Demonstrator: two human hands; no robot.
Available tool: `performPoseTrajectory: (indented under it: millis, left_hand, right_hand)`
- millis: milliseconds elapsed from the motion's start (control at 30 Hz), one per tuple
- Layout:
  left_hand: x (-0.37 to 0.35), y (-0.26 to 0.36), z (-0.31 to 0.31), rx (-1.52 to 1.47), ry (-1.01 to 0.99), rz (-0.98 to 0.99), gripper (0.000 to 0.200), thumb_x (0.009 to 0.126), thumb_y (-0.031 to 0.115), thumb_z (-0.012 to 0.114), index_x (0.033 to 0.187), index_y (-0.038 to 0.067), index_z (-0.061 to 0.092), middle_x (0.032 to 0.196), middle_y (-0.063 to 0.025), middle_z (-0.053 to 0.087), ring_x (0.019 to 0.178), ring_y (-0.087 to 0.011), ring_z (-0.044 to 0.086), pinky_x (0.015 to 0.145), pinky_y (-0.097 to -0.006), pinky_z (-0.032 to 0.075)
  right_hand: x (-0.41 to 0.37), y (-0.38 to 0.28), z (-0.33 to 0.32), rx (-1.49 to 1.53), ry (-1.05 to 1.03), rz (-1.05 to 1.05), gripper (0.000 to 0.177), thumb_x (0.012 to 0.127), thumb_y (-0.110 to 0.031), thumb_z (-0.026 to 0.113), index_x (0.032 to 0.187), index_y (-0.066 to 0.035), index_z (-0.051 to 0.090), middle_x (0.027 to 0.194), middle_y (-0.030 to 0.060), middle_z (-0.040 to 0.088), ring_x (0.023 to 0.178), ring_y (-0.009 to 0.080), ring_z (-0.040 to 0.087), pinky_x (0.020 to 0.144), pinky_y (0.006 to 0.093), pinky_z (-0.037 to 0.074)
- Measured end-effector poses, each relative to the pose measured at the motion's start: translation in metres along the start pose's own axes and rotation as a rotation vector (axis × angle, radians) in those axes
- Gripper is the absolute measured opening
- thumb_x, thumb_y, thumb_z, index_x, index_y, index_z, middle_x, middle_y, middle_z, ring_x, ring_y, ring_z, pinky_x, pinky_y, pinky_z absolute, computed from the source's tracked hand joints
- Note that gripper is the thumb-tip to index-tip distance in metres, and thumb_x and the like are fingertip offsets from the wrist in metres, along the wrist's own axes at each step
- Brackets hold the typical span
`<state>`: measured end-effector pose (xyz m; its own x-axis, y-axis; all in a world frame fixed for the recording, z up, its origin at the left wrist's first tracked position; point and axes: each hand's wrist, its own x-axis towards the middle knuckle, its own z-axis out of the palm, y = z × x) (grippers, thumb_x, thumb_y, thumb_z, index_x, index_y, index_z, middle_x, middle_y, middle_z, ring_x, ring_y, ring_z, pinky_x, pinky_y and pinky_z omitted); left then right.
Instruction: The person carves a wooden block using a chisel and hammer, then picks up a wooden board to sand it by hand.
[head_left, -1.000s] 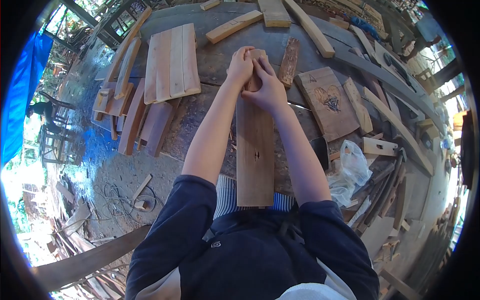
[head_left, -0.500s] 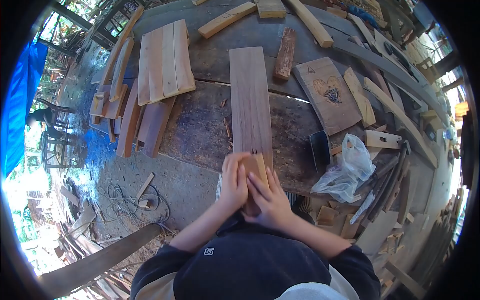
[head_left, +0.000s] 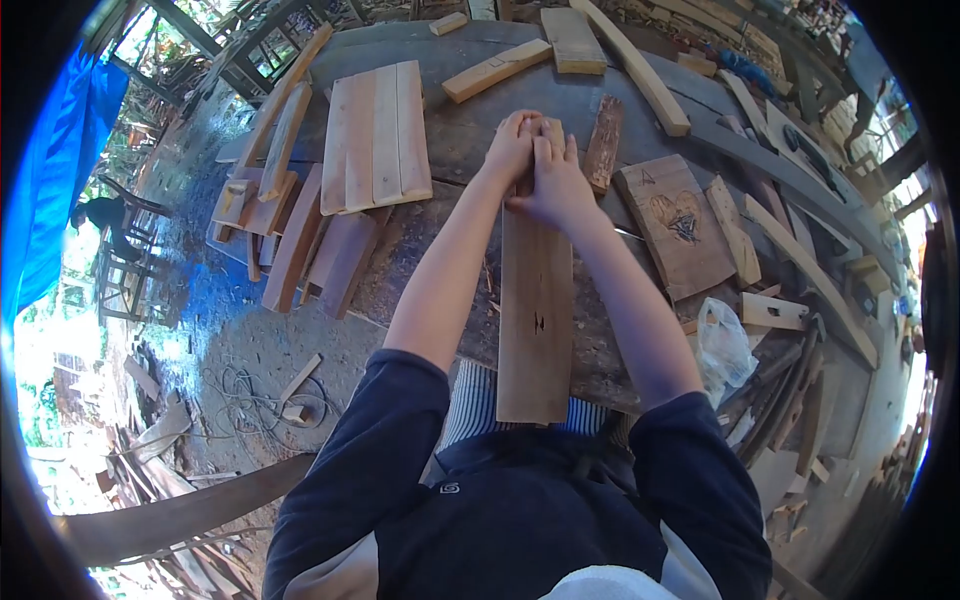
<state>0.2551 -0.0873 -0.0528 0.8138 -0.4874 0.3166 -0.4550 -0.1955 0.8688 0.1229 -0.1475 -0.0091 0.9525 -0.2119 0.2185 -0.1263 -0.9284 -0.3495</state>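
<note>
A long flat board (head_left: 536, 320) lies on the worktable, its near end reaching over the edge by my waist. It has a small dark split in its surface. At its far end, my left hand (head_left: 513, 146) and my right hand (head_left: 556, 186) are wrapped round a wooden block (head_left: 546, 128), which rests on the board and is mostly covered by my fingers. Both arms are stretched forward.
A slatted panel (head_left: 375, 140) and stacked pieces (head_left: 290, 245) lie left. A bark-edged stick (head_left: 603, 145), a marked board with nails (head_left: 675, 225), a plastic bag (head_left: 725, 345) and long planks (head_left: 800, 265) are right. A person sits far left.
Both hands and the block have moved forward along the board, from its near end to its far end. My arms have straightened, and the view has shifted.
</note>
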Motion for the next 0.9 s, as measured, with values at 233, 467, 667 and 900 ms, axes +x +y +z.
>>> performPoseTrajectory:
  millis: [233,467,667,900]
  left_hand:
    - [-0.199,0.063,-0.020,-0.058,-0.102,-0.096,0.028,0.101,0.016,0.043,0.122,0.005,0.058,0.117,-0.0160,0.062,0.112,-0.0288,0.059,0.099,-0.0380,0.044]
    - [-0.307,0.107,-0.037,-0.027,0.008,-0.100,0.028,0.099,0.008,0.039,0.120,0.003,0.057,0.117,-0.0162,0.058,0.114,-0.0317,0.055,0.102,-0.0403,0.041]
    - [-0.079,0.045,-0.006,0.143,-0.013,-0.068,0.029,0.099,0.020,0.046,0.116,0.006,0.065,0.114,-0.0188,0.067,0.111,-0.0311,0.063,0.095,-0.0371,0.048]
    - [0.016,0.020,0.012,0.142,0.198,0.114,0.028,0.099,0.015,0.044,0.112,0.002,0.064,0.112,-0.0191,0.065,0.107,-0.0347,0.061,0.095,-0.0405,0.047]
  right_hand:
    - [-0.184,-0.059,-0.020,0.230,0.078,-0.074,0.097,0.063,-0.027,0.078,0.140,0.005,0.028,0.149,0.0323,0.026,0.134,0.0608,0.023,0.115,0.0575,0.025]
    - [-0.268,-0.078,-0.034,0.400,-0.129,-0.155,0.098,0.061,-0.027,0.079,0.140,0.006,0.031,0.148,0.0333,0.028,0.132,0.0644,0.023,0.114,0.0617,0.023]
    - [-0.072,-0.004,0.007,0.268,0.224,-0.106,0.104,0.060,-0.031,0.080,0.144,0.002,0.028,0.153,0.0241,0.028,0.134,0.0524,0.031,0.109,0.0514,0.038]
    - [0.020,0.022,0.001,0.298,0.065,-0.031,0.108,0.057,-0.034,0.083,0.144,0.002,0.029,0.151,0.0239,0.031,0.132,0.0486,0.036,0.108,0.0490,0.038]
